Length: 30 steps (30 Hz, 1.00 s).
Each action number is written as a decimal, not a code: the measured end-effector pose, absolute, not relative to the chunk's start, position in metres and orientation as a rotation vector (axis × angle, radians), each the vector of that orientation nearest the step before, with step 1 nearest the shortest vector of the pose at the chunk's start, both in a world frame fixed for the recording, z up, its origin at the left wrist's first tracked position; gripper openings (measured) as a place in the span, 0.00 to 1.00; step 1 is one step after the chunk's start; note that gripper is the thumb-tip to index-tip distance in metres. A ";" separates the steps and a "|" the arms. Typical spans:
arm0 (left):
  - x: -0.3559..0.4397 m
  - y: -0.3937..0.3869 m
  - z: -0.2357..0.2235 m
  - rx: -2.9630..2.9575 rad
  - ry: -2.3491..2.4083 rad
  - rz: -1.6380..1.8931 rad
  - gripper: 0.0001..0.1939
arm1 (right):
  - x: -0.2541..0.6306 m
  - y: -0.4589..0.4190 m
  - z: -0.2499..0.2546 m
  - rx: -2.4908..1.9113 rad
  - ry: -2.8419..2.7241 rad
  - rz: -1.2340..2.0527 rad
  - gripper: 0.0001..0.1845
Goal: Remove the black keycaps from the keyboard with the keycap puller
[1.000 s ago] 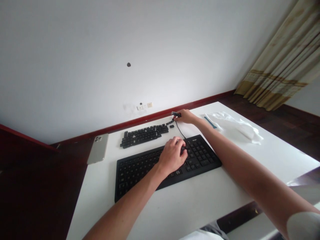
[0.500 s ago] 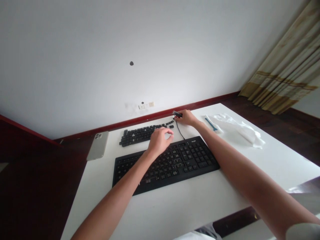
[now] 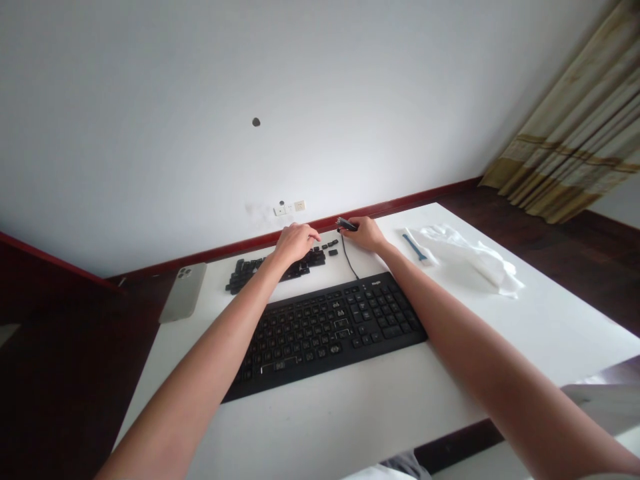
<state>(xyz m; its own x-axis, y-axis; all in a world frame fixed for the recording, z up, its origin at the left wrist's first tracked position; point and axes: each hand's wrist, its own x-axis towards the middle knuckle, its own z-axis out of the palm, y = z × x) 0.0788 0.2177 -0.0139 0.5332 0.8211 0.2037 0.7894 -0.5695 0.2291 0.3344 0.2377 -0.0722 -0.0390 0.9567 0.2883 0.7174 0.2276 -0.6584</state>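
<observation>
At the back of the white table, my left hand [image 3: 296, 241] hovers over the loose black keycaps [image 3: 245, 272], partly covering them. Its visible fingers are bent and apart, with nothing seen in them; the fingertips on the far side are hidden. My right hand [image 3: 369, 235] rests near the back edge, closed around a small dark tool [image 3: 347, 225] with a pale metal-looking end; its exact kind is unclear. In front lies a black keyboard [image 3: 320, 333] with many bare key positions and keycaps on its right side. My left forearm crosses its left part.
A phone [image 3: 183, 293] lies face down at the left edge. To the right are a blue-handled brush [image 3: 416, 248] and a crumpled white cloth or plastic [image 3: 470, 257]. The keyboard's cable [image 3: 350, 260] runs back beside my right hand. A wall [image 3: 150, 133] stands behind the table.
My left hand has lifted off the keyboard and moved back and left to the loose keycaps. My right hand stays at the back edge, holding the dark tool.
</observation>
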 end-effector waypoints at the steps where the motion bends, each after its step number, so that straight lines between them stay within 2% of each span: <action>1: 0.077 0.219 -0.016 2.658 1.398 0.416 0.18 | 0.335 0.239 -0.073 -1.547 -1.809 0.443 0.17; 7: 0.074 0.215 -0.024 2.706 1.349 0.419 0.23 | 0.335 0.242 -0.076 -1.540 -1.822 0.449 0.15; 30: 0.067 0.207 -0.029 2.829 1.321 0.455 0.22 | 0.332 0.237 -0.070 -1.556 -1.838 0.416 0.13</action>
<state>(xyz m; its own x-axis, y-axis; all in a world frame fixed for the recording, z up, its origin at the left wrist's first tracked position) 0.0669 0.2070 -0.0288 0.6078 0.7488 0.2642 0.7527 -0.6493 0.1089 0.3321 0.2366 -0.0697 -0.0503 0.9551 0.2921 0.7363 0.2330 -0.6352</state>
